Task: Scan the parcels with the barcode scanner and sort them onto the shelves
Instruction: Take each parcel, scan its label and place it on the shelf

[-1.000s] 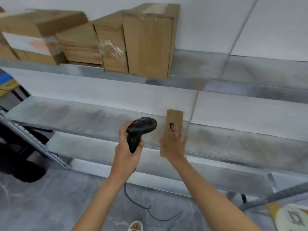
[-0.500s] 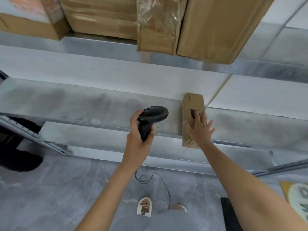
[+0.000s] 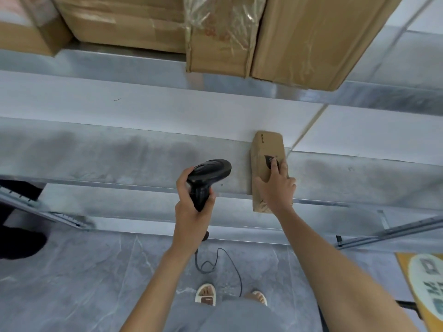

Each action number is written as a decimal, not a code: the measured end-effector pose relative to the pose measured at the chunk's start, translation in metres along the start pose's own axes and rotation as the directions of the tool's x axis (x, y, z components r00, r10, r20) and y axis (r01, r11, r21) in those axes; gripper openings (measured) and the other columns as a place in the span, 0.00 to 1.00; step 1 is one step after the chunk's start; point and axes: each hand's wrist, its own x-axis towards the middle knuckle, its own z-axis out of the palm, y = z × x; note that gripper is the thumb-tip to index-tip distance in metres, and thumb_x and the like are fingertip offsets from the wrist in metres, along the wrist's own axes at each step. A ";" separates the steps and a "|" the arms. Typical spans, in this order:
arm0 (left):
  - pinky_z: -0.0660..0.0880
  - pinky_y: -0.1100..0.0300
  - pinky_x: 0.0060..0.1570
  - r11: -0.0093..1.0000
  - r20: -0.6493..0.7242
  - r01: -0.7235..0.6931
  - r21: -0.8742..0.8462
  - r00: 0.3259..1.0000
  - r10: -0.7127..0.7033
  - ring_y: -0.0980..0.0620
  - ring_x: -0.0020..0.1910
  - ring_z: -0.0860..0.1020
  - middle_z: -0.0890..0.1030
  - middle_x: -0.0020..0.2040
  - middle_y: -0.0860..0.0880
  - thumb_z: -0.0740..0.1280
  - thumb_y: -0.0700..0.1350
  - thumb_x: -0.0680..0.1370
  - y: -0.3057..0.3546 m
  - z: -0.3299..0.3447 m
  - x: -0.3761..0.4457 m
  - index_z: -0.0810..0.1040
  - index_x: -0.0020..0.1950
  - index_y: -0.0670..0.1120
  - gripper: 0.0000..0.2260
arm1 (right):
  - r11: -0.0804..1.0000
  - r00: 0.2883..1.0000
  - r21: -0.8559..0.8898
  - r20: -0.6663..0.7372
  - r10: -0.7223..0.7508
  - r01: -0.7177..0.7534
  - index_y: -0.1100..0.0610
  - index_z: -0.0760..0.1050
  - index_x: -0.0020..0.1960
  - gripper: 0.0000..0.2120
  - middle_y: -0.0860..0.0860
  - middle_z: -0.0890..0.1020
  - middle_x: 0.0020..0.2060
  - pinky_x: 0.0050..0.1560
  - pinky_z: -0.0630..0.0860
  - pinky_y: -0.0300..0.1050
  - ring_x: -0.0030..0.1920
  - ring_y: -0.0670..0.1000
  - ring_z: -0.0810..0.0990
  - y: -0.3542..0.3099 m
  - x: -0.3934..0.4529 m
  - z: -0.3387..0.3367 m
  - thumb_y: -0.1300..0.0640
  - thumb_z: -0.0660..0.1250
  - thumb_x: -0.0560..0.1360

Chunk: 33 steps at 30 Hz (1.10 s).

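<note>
My left hand (image 3: pixel 193 207) grips the handle of a black barcode scanner (image 3: pixel 208 173), whose head points right toward a parcel. A small brown cardboard parcel (image 3: pixel 266 149) lies lengthwise on the grey metal shelf (image 3: pixel 119 156), its far end against the white wall. My right hand (image 3: pixel 275 188) holds the parcel from above, thumb on its left side and fingers laid over the top. The parcel's near end sticks out past the shelf's front edge. The scanner's cable (image 3: pixel 220 262) hangs down toward the floor.
Several large cardboard boxes (image 3: pixel 311 37) stand on the upper shelf (image 3: pixel 119 65), overhanging its edge. A lower shelf (image 3: pixel 143 212) runs below. My feet in sandals (image 3: pixel 206 293) stand on the grey marbled floor. A yellow-edged sign (image 3: pixel 424 283) sits at right.
My right hand has carried the parcel forward onto the middle shelf and slid it back to the wall. The view has moved closer to the shelves; my left hand keeps the scanner.
</note>
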 end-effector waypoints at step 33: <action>0.81 0.54 0.55 0.905 -0.144 0.245 -0.348 0.940 -0.310 0.43 0.55 0.85 0.84 0.55 0.50 0.72 0.41 0.78 -0.002 0.004 -0.002 0.58 0.73 0.64 0.33 | 0.916 0.964 0.373 0.153 -0.220 0.150 0.56 0.46 0.79 0.62 0.50 0.64 0.70 0.56 0.75 0.53 0.64 0.57 0.74 -0.058 -0.101 -0.014 0.31 0.76 0.61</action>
